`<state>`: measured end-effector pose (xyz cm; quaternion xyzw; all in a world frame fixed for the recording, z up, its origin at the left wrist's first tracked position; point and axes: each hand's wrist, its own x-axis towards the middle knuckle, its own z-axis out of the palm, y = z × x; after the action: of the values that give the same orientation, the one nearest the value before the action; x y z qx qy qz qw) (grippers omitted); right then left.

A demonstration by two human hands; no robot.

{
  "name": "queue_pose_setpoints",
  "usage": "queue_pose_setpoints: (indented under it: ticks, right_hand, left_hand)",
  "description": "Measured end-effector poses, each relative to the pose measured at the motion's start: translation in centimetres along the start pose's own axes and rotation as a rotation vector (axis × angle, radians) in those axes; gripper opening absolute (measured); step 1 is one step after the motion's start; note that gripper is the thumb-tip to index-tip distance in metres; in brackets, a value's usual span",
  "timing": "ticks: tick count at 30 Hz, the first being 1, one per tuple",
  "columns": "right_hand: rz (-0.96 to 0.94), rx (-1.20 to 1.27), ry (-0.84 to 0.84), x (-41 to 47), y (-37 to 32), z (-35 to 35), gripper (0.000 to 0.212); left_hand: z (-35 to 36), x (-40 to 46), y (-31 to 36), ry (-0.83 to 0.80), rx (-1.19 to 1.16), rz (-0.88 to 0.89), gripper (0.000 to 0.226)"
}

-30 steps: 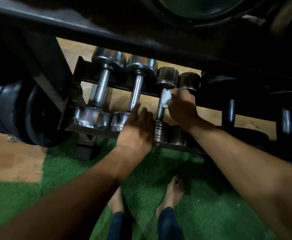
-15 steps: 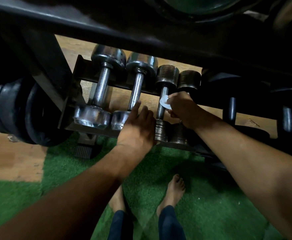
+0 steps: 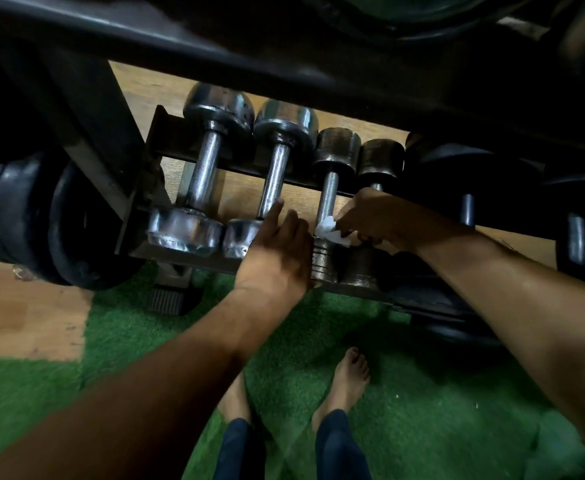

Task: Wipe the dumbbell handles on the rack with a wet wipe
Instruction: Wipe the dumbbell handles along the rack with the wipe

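Since the earlier frames, the right hand [image 3: 376, 216] has slid the crumpled white wet wipe [image 3: 331, 230] down the handle of the third, dull steel dumbbell [image 3: 330, 199] to its near end.
Head view: right fingers curl round the wipe, pressing it against the handle just above the near weight; the left hand [image 3: 279, 251], fingers straight, rests on the near end of the second chrome dumbbell [image 3: 277, 178]. Both dumbbells lie across the black metal rack [image 3: 159, 133] above green turf [image 3: 422, 393].
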<state>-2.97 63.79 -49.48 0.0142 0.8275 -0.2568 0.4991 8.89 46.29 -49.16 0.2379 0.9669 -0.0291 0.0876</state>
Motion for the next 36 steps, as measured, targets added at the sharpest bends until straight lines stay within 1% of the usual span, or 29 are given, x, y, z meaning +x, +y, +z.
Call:
queue_pose_setpoints:
  ticks: [3, 5, 6, 8, 9, 10, 11, 12, 14, 16, 18, 21, 24, 26, 28, 29, 30, 31, 32, 33, 34, 35, 36]
  right_hand:
    - [-0.044, 0.134, 0.059, -0.1, -0.4, -0.5, 0.018]
    - [-0.13, 0.159, 0.192, 0.1, -1.1, -0.9, 0.01]
    - [-0.163, 0.11, 0.3, 0.4, -1.4, -1.0, 0.008]
    - [-0.251, -0.1, 0.539, 0.9, -1.8, -0.7, 0.023]
    - [-0.339, -0.27, 0.665, 1.0, -2.0, -0.3, 0.028]
    - [-0.442, -0.447, 0.773, 1.1, -2.3, 0.1, 0.03]
    - [-0.519, -0.59, 0.827, 1.1, -2.7, 0.4, 0.029]
    - [-0.55, -0.689, 0.825, 1.2, -3.1, 0.6, 0.025]
    - [-0.558, -0.81, 0.734, 1.8, -3.4, 0.9, 0.022]
    - [-0.567, -0.918, 0.616, 2.4, -3.2, 1.0, 0.027]
    - [-0.582, -1.026, 0.578, 2.7, -2.8, 1.1, 0.028]
    - [-0.534, -1.086, 0.566, 2.5, -3.1, 1.1, 0.028]
    - [-0.51, -1.157, 0.531, 2.8, -3.9, 0.9, 0.02]
    - [-0.58, -1.243, 0.497, 2.8, -4.5, 0.7, 0.016]
    - [-0.648, -1.31, 0.466, 2.6, -5.3, 0.2, 0.02]
    - [-0.629, -1.334, 0.437, 2.7, -5.6, -0.1, 0.019]
    - [-0.61, -1.355, 0.362, 2.2, -6.0, -0.4, 0.019]
    - [-0.682, -1.304, 0.338, 2.2, -6.1, -0.5, 0.021]
    - [-0.711, -1.271, 0.289, 2.1, -6.2, -0.5, 0.029]
    - [-0.77, -1.27, 0.278, 2.1, -5.9, -0.2, 0.036]
    - [-0.83, -1.259, 0.289, 2.8, -4.9, -0.2, 0.038]
    - [-0.818, -1.299, 0.304, 3.0, -4.6, -0.1, 0.033]
    - [-0.729, -1.311, 0.302, 3.0, -4.6, 0.4, 0.025]
  left_hand:
    - [0.4, 0.1, 0.0, 0.014, -0.016, 0.005, 0.045]
    - [0.6, 0.1, 0.0, 0.014, -0.014, 0.01, 0.047]
    - [0.6, 0.1, 0.0, 0.019, -0.017, 0.005, 0.048]
    - [0.4, 0.1, -0.1, 0.013, -0.016, -0.001, 0.047]
    - [0.4, 0.1, -0.1, 0.002, -0.004, -0.005, 0.045]
    - [0.4, 0.1, -0.1, -0.007, 0.008, -0.01, 0.044]
    - [0.4, 0.1, -0.1, -0.013, 0.007, -0.015, 0.043]
    - [0.4, 0.1, -0.2, -0.013, -0.004, -0.018, 0.041]
    - [0.5, 0.1, -0.2, -0.018, -0.013, -0.014, 0.042]
    - [0.4, 0.1, -0.1, -0.034, -0.004, -0.007, 0.049]
    - [0.2, 0.0, -0.2, -0.039, 0.012, -0.004, 0.054]
    - [-0.2, 0.0, -0.2, -0.063, 0.025, -0.011, 0.053]
    - [-0.2, 0.2, 0.0, -0.098, 0.034, -0.022, 0.053]
    - [-0.6, 0.3, 0.0, -0.127, 0.043, -0.011, 0.053]
    - [-1.0, 0.2, 0.0, -0.155, 0.029, 0.001, 0.057]
    - [-1.2, 0.2, -0.1, -0.155, 0.022, 0.004, 0.06]
    - [-1.4, 0.1, -0.1, -0.151, 0.019, 0.012, 0.063]
    - [-1.5, 0.0, -0.1, -0.153, 0.02, 0.024, 0.066]
    - [-1.6, 0.0, -0.1, -0.162, 0.024, 0.035, 0.067]
    - [-1.7, 0.0, -0.1, -0.176, 0.026, 0.038, 0.065]
    - [-1.8, 0.0, -0.1, -0.189, 0.027, 0.03, 0.06]
    - [-1.8, 0.1, -0.1, -0.197, 0.024, 0.012, 0.056]
    - [-1.8, 0.1, -0.1, -0.197, 0.021, -0.005, 0.054]
